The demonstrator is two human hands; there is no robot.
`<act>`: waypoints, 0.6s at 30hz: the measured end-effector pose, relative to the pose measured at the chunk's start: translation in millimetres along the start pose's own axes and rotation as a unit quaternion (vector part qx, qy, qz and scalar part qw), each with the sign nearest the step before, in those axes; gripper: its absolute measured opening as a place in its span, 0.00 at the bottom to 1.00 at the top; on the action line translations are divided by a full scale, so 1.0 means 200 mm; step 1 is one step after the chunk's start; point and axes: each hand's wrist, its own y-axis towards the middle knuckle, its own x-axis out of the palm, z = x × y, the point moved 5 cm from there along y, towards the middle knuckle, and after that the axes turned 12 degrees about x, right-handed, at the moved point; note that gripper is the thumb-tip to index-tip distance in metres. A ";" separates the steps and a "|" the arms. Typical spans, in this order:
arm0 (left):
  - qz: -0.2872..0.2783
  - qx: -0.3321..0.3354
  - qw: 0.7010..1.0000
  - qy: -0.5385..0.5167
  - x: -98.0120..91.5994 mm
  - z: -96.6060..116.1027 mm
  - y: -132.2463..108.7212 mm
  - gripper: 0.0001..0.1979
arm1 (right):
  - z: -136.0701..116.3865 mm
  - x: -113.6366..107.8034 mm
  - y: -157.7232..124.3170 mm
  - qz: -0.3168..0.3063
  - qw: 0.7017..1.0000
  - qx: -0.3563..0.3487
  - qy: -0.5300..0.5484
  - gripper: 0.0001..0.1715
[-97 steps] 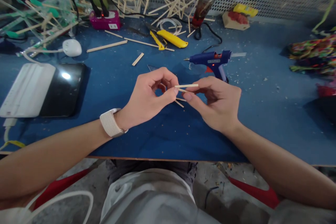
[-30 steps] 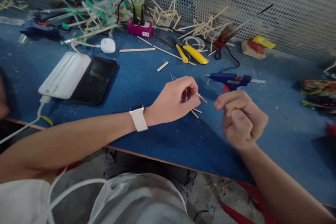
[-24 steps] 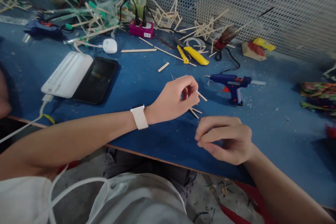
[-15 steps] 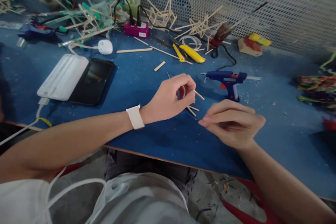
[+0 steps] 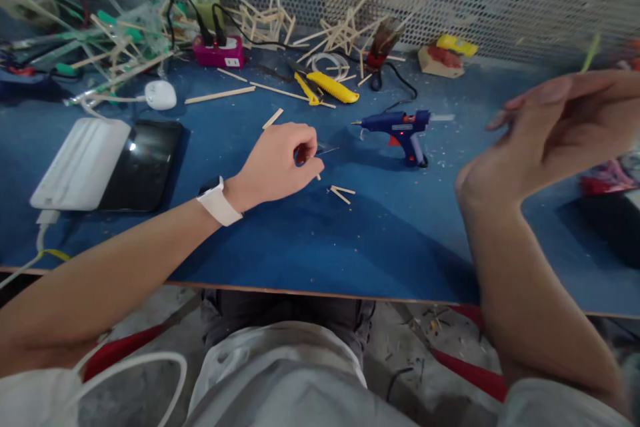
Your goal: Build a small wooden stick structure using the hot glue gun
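My left hand [image 5: 285,161] is curled above the blue table, thumb and fingertips pinched on a thin wooden stick [image 5: 319,177]; only its short end shows. Just beyond the fingers, a fine thin strand [image 5: 329,149] lies on the table. To the right of this hand, small joined wooden sticks [image 5: 343,193] form a narrow V. My right hand [image 5: 560,120] is raised at the far right, somewhat blurred, with its fingers loosely stretched and nothing seen in them. A blue hot glue gun [image 5: 400,127] lies on its side between the hands, nozzle pointing left.
Behind lie a yellow-handled cutter [image 5: 333,87], a coil of clear tubing [image 5: 327,65], a pink power strip [image 5: 219,52] and wooden stick frames [image 5: 345,33] along the perforated metal screen. A white power bank [image 5: 80,163] and a black phone [image 5: 143,163] rest at left.
My right hand has left the spot near the left hand, rising to the right with its fingers loosening. The view has shifted, and the V of sticks now shows clear of the left hand.
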 end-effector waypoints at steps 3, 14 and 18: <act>-0.081 0.034 0.996 -0.012 0.03 0.00 0.01 0.08 | 0.07 0.01 0.05 -0.024 0.995 -0.075 0.065 0.22; -0.224 0.124 0.959 -0.123 0.07 0.09 -0.03 0.06 | 0.28 0.02 0.00 -0.097 0.988 0.120 0.007 0.09; -0.226 0.159 0.961 -0.026 0.09 0.07 -0.04 0.06 | 0.36 0.04 0.00 -0.174 0.979 0.096 -0.032 0.37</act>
